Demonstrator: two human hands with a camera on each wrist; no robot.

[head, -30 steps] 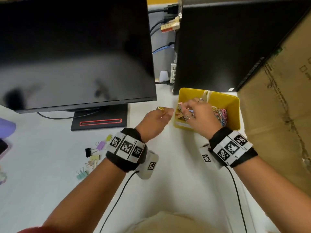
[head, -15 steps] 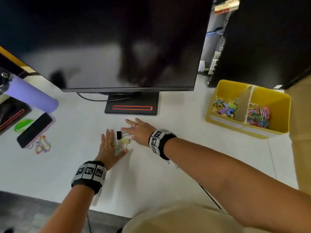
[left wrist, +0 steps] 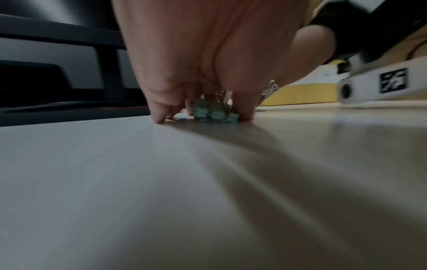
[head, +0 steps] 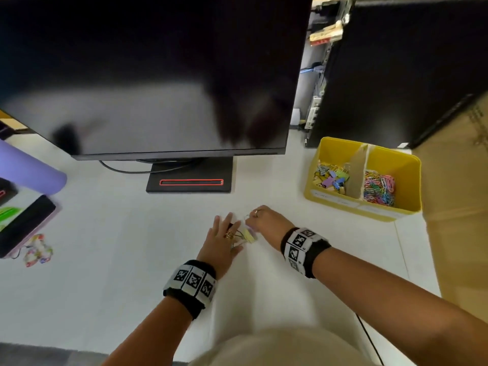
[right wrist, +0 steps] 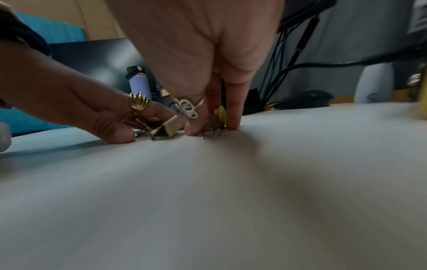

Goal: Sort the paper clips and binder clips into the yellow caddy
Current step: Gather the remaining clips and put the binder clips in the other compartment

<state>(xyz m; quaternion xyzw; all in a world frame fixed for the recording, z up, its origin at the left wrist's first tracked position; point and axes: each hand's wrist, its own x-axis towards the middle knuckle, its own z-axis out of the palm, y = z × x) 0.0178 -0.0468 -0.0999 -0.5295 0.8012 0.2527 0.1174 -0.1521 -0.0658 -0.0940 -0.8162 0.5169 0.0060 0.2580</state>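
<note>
A small heap of pastel binder clips lies on the white desk between my hands. My left hand lies over its left side with fingers nearly straight; its fingertips touch the desk around teal clips. My right hand comes from the right, fingers curled down, pinching a purple clip next to a yellow one. A beige clip sits by the left hand's fingers. The yellow caddy stands to the right, with binder clips in its left compartment and paper clips in its right.
A monitor on a black stand rises just behind the hands. A black computer tower and a cardboard box flank the caddy. At the far left are a purple bottle, a phone and a coloured paper clip chain.
One second ago both hands were at the caddy. They then reached to the clips in front of the monitor and have closed in, the right fingers curling onto the heap.
</note>
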